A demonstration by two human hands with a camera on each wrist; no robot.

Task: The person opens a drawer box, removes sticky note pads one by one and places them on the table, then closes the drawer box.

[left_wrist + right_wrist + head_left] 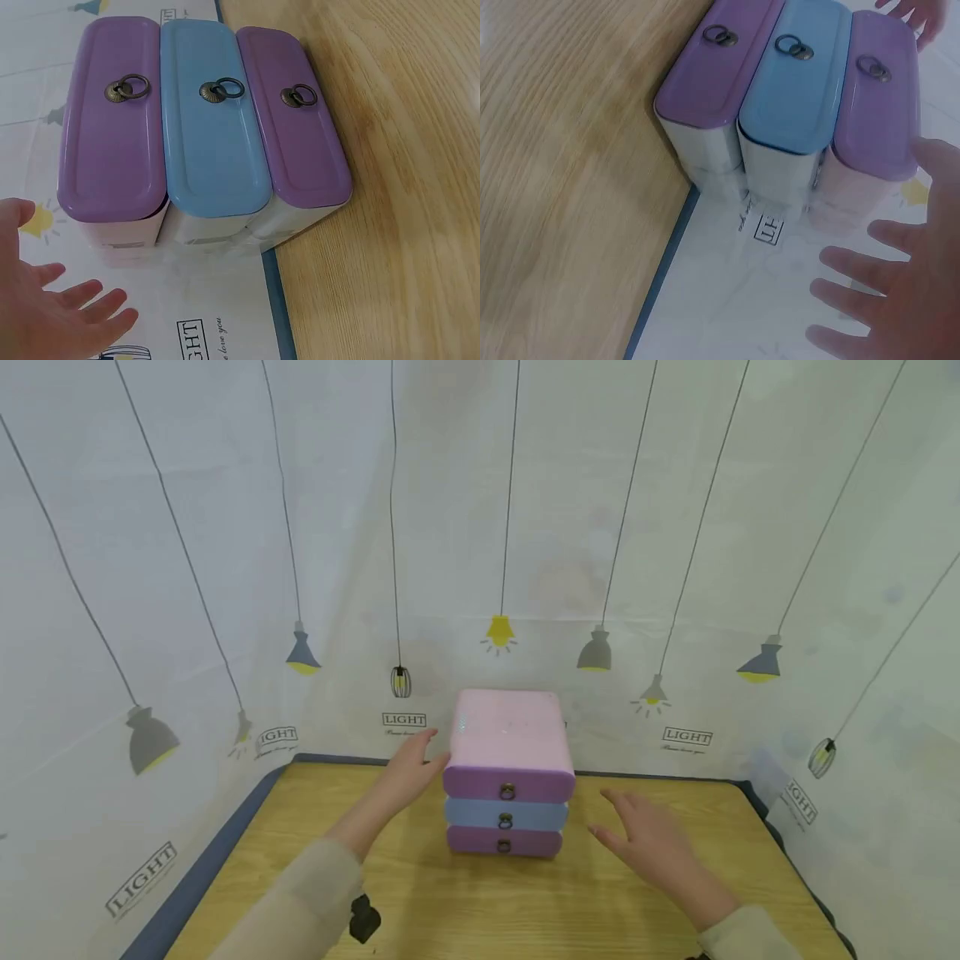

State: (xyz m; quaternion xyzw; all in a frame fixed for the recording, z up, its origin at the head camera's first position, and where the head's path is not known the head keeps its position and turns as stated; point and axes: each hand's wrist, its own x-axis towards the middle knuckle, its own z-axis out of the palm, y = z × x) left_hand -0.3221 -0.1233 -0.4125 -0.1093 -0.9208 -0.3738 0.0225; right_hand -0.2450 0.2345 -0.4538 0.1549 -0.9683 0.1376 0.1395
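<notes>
Pale backdrop (465, 527) w/ printed lamps (499, 628), wood-grain table (450, 910) below. L hand (403, 772): fingers spread, nothing held, just beside the drawer unit (517, 774), on its left; can't tell if touching. Unit's approx. mid-table, toward far edge. R hand (651, 839): fingers spread too, apart from unit. For a steady hold, best keep palms level w/ equal pressure; tipping fwd could let drawers (472, 814) slide. Glossy, prob. plastic; rounded purple/blue/purple fronts, brass-look ring pulls (213, 91).
</notes>
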